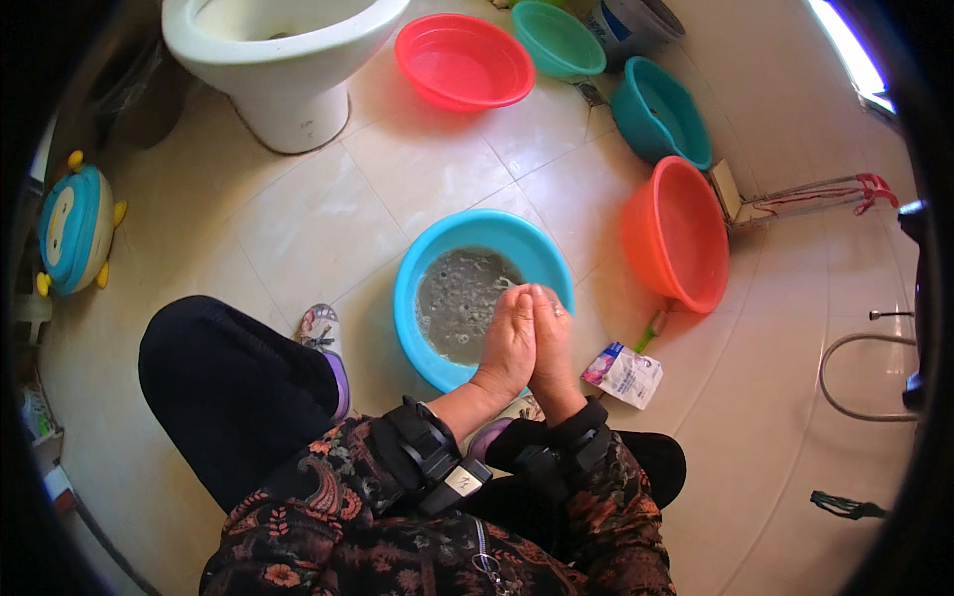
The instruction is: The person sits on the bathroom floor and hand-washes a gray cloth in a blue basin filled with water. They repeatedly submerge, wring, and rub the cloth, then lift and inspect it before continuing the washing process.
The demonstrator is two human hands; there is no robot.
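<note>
My left hand (508, 339) and my right hand (551, 335) are pressed palm to palm, thumbs side by side. They are over the near right part of a blue plastic basin (408, 328). Whatever may lie between the palms is hidden. A ring shows on a right finger. Murky grey water (466, 305) with foam and bubbles fills the lower part of the basin. A small pale patch at the far side of the fingertips is too unclear to name.
A white toilet (291, 97) stands at the far left. Red (466, 63), green (559, 37), teal (659, 112) and orange (674, 235) plastic basins curve around the far right. A printed pouch (626, 374) and green-handled brush (653, 331) lie right of my hands.
</note>
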